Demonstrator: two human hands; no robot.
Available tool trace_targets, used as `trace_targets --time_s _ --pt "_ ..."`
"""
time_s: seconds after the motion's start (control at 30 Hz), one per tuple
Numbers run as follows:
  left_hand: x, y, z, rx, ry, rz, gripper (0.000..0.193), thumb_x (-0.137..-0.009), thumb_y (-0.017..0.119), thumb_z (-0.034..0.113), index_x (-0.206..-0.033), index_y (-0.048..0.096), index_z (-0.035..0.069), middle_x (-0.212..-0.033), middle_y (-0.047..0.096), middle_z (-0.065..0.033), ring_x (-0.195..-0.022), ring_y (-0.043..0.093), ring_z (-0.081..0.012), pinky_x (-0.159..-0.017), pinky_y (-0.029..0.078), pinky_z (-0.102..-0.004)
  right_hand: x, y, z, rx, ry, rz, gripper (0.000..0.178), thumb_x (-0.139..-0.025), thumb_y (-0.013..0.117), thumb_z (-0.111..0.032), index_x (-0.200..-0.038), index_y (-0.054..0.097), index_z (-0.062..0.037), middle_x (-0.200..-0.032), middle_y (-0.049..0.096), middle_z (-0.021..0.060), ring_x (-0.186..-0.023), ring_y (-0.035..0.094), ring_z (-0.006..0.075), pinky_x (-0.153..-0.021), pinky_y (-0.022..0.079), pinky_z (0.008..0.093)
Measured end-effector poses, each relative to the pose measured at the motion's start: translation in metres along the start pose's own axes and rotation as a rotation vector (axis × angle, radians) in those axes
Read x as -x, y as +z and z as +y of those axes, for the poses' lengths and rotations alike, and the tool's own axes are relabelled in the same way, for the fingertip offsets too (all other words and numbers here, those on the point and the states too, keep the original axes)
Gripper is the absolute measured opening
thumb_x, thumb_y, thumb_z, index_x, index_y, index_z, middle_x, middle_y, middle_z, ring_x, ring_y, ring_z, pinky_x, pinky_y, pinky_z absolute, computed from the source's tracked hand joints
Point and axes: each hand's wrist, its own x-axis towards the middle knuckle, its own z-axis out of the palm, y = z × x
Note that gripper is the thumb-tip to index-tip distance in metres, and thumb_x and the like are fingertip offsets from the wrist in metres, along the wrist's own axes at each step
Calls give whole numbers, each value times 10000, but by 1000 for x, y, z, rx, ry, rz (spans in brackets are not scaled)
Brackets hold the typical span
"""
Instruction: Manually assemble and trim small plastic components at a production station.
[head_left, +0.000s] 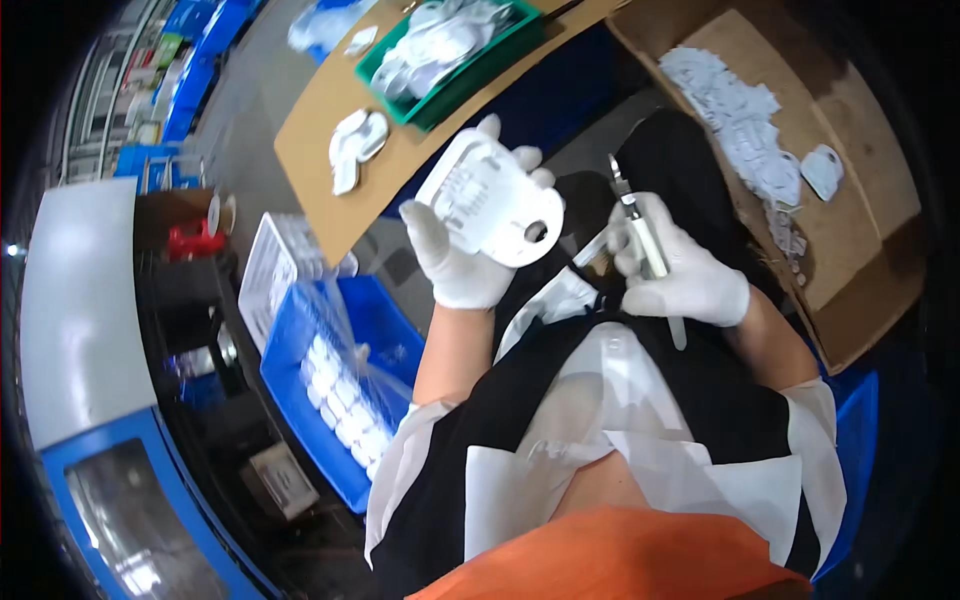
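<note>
left hand and right hand apart — white part gripped in the left, knife clasped in the right — best keep part steady, blade angled off the left hand

Light moderate, cool, indoor; one small bright point at far left rim. White part brightest, washed toward flat white, its raised detail faint. Gloves on left hand and right hand pale, softly shaded. Black cloth sinks to near-black; deep shadow under table. Glare streaks on cabinet window, glints on clear film. Corners fall to black. Cabinet and cardboard box edges bow or slant near rim. Far shelves at upper left soft, small detail smeared.
</note>
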Motion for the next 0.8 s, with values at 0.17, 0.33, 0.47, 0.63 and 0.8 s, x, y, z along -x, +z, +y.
trace_targets --time_s 0.17,0.33,0.47,0.63,0.8 --pt "9 2 11 -181 148 61 1100 -673 709 671 -1421 307 -28 -1208 555 -224 -1050 610 -311 -910 517 -403 -9 8 -14 723 -372 148 517 -706 639 -86 -1199 508 1 -1022 532 157 -906 540 324 -826 455 348" --pt "15 5 15 -500 154 101 1114 -645 772 595 -1439 295 -24 -1239 538 -184 -1077 592 -224 -924 496 -348 -13 8 -23 1042 -412 44 535 -727 645 -72 -1247 528 -24 -1050 552 152 -937 546 335 -840 453 369" --pt "14 6 10 -674 146 133 944 -620 698 311 -1436 345 -6 -1219 547 -122 -1053 561 -174 -929 447 -294 -16 10 -27 1250 -358 -9 504 -760 650 -103 -1250 542 -56 -989 568 107 -893 556 276 -811 456 381" --pt "14 9 9 -750 126 144 916 -542 592 183 -1417 388 2 -1208 550 -107 -1055 546 -185 -948 428 -293 -21 12 -29 1391 -322 -36 443 -780 633 -107 -1216 562 -70 -883 578 77 -830 575 268 -748 477 377" --pt "15 10 8 -840 96 150 899 -521 555 140 -1400 418 10 -1207 548 -105 -1048 548 -188 -961 415 -291 -25 14 -34 1470 -272 -83 421 -788 620 -112 -1204 570 -74 -878 591 84 -830 590 265 -747 489 372"
